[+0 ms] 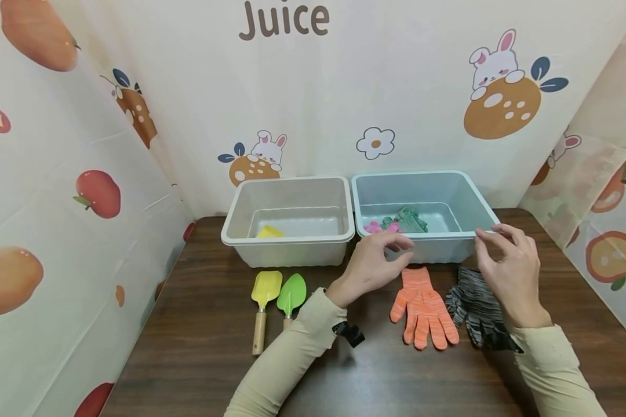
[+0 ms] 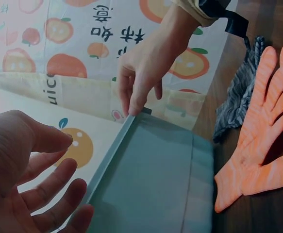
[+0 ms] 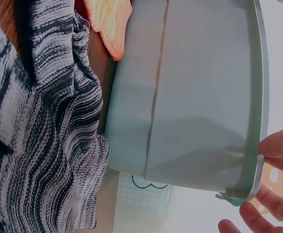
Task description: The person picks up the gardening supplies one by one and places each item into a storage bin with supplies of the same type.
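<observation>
In the head view, my right hand [image 1: 513, 272] pinches the front right corner of the light blue plastic bin [image 1: 438, 242], thumb outside and fingers over the rim. The right wrist view shows the thumb [image 3: 279, 143] against that rim. My left hand [image 1: 372, 263] hovers by the bin's front left, its fingers loosely bent and spread, with nothing between them; whether the fingertips touch the rim I cannot tell. Inside the bin lie a crumpled green glove [image 1: 409, 219] and a pink item [image 1: 381, 227]. An orange glove [image 1: 422, 310] and a dark grey striped glove [image 1: 477, 304] lie before it.
Left of the blue bin stands a grey bin [image 1: 292, 252] with a yellow item [image 1: 270, 231] inside. A yellow hand shovel [image 1: 266, 289] and a green hand trowel [image 1: 292, 292] lie in front. Printed cloth walls surround the dark wooden table [image 1: 203, 324].
</observation>
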Action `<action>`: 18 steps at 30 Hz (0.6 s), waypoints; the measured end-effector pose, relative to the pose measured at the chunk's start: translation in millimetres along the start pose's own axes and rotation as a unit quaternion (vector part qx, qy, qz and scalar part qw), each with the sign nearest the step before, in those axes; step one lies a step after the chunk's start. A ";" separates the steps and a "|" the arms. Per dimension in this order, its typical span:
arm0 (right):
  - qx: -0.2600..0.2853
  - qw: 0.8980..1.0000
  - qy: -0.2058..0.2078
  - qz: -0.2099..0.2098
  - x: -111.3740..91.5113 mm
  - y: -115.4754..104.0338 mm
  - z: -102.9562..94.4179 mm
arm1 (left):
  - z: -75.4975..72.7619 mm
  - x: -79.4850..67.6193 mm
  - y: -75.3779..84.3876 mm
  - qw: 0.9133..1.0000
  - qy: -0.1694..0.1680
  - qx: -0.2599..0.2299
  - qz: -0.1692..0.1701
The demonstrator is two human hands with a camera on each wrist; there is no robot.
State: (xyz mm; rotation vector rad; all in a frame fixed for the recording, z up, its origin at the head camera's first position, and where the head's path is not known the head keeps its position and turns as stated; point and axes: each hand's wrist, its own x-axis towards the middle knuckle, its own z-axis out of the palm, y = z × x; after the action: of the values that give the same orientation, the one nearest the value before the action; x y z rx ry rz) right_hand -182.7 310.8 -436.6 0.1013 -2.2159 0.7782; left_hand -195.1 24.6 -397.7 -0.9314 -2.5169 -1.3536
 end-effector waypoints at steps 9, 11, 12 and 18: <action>0.000 1.000 -0.002 0.002 0.1 0.0 0.2 | 10.4 -7.8 -2.5 1.000 -0.023 0.009 -0.012; 0.000 1.000 -0.003 0.004 -0.1 0.1 0.1 | 13.0 -9.6 -2.9 1.000 -0.027 0.008 -0.012; -0.001 1.000 -0.003 0.004 -0.2 0.1 0.0 | 14.5 -10.2 -3.4 1.000 -0.029 0.007 -0.011; 0.000 1.000 -0.002 0.005 -0.3 0.0 -0.4 | 22.0 -12.9 -4.7 0.999 -0.029 0.016 -0.008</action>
State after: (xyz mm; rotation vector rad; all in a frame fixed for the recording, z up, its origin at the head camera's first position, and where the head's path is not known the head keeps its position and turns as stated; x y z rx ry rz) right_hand -182.2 311.1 -436.5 0.0915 -2.2225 0.7840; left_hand -183.9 34.2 -418.9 -0.9597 -2.5856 -1.3038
